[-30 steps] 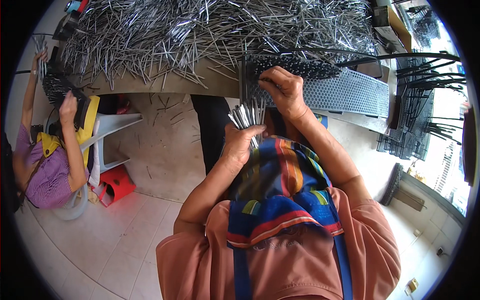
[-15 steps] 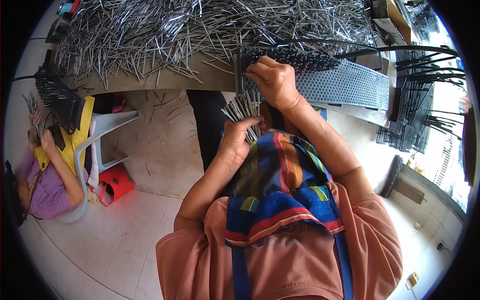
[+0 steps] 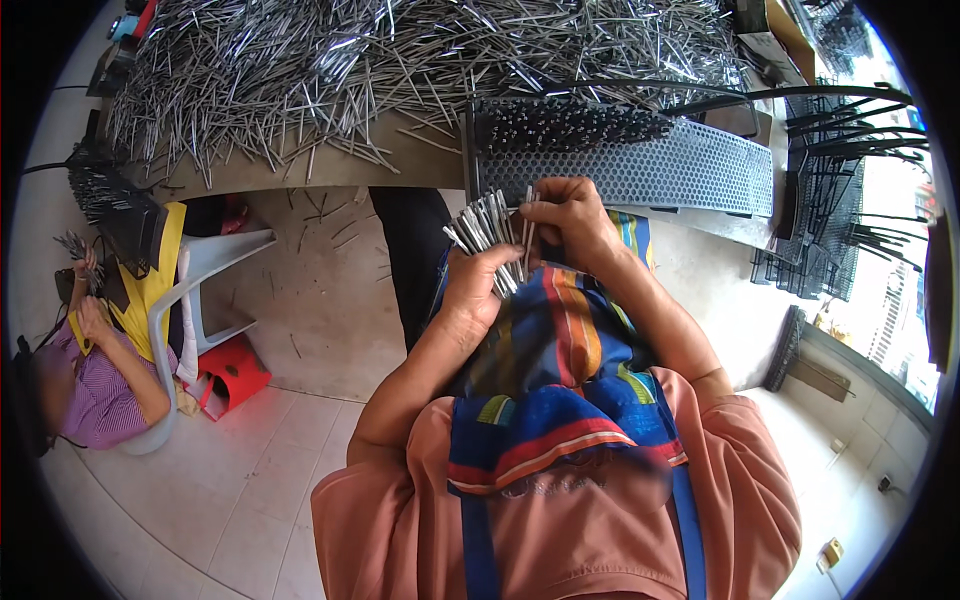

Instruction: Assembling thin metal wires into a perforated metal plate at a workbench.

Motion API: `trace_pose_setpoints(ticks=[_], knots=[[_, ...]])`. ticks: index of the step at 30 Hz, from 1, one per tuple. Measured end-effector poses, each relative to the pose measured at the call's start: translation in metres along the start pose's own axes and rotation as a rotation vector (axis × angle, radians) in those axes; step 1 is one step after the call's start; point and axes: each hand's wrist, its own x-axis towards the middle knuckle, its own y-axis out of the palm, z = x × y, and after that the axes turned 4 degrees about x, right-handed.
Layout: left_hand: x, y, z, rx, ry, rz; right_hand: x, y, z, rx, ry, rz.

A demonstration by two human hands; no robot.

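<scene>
A bundle of thin grey metal rods [image 3: 483, 228] fans upward out of my left hand [image 3: 470, 290], whose fingers are closed round it above my lap. Just right of the bundle, my right hand [image 3: 580, 222] is closed, pinching a slim rod [image 3: 529, 215] between thumb and fingertips. Beyond both hands lies a long perforated metal rack [image 3: 690, 165] at the table's near edge. Its left and far part bristles with dark rod ends [image 3: 570, 125] packed close together.
A wide heap of loose rods [image 3: 330, 75] covers the table. Filled black racks [image 3: 825, 190] stand at the right. On the left, a person in a yellow apron [image 3: 155, 290] sits on a grey chair [image 3: 215, 262], holding rods. A red bag [image 3: 235, 375] lies on the floor.
My right hand has come down from the rack's left end to beside the bundle, now with a rod in its fingers. My left hand still holds the bundle in nearly the same place.
</scene>
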Motion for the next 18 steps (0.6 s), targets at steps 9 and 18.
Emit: trace_pose_setpoints(ticks=[9,18], knots=[[0.002,-0.004,0.006,0.134,0.087,-0.165,0.018,0.002,0.018,-0.229,-0.828,-0.343],[0.011,-0.008,0.006,0.099,0.018,-0.12,0.025,0.002,0.017,-0.397,-0.936,-0.304]])
